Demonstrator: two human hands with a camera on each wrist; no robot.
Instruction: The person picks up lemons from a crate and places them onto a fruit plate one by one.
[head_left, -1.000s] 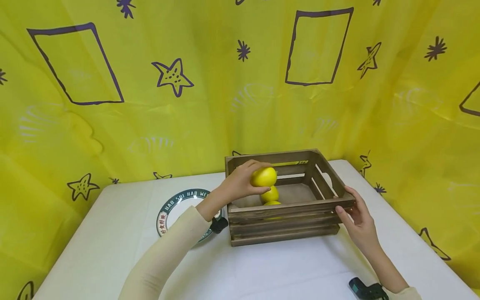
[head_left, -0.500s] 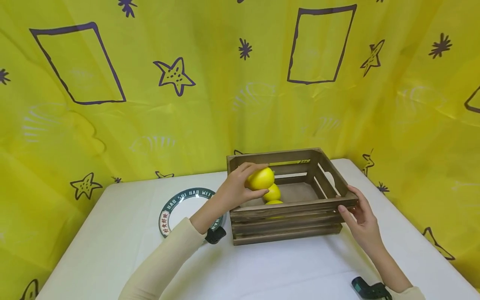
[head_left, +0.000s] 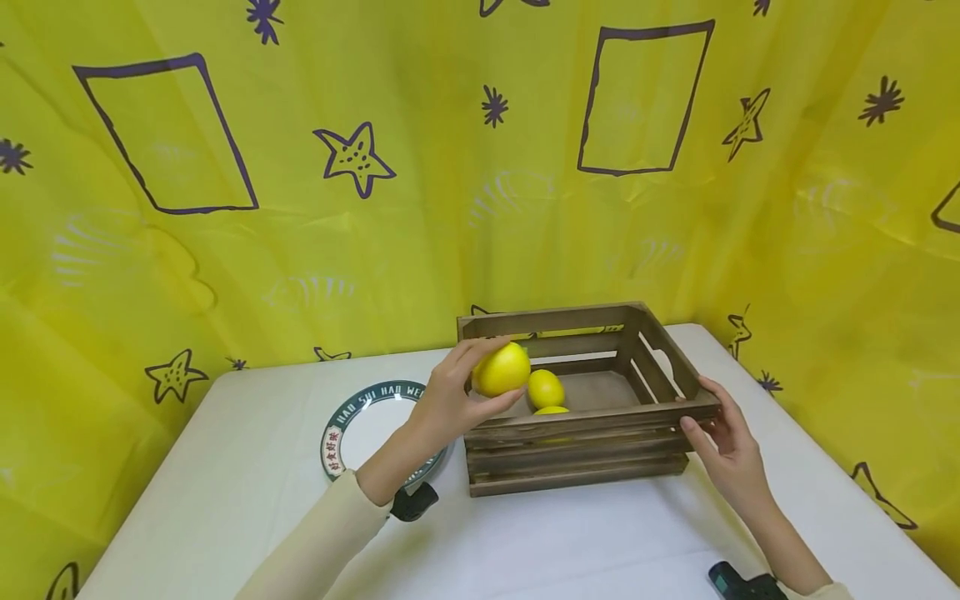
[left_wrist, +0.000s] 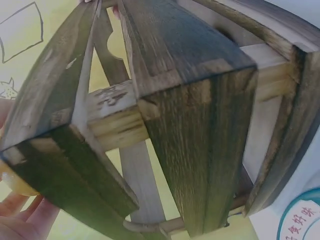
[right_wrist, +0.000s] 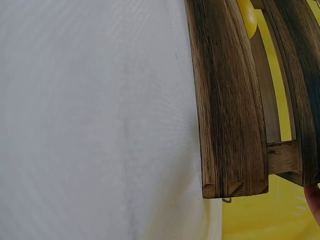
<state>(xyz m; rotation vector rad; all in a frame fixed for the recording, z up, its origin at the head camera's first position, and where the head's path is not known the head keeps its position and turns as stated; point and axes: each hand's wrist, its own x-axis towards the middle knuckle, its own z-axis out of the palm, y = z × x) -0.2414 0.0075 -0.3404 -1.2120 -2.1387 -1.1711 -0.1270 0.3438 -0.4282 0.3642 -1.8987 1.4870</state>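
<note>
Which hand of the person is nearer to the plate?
Left. The left hand holds a fruit at the left end of the crate, close to the plate; the right hand grips the crate's right end, with the crate between it and the plate.

Left hand (head_left: 444,403), with held yellow fruit (head_left: 502,369), shifted leftward and slightly lower in head view, toward left end of crate (head_left: 577,458). Second fruit (head_left: 546,389), earlier partly covered by held one, now almost wholly exposed. Black wrist device (head_left: 414,502), earlier beside crate, now farther left, near plate's (head_left: 375,425) near edge. Left sleeve (head_left: 322,537) drawn back likewise.
</note>
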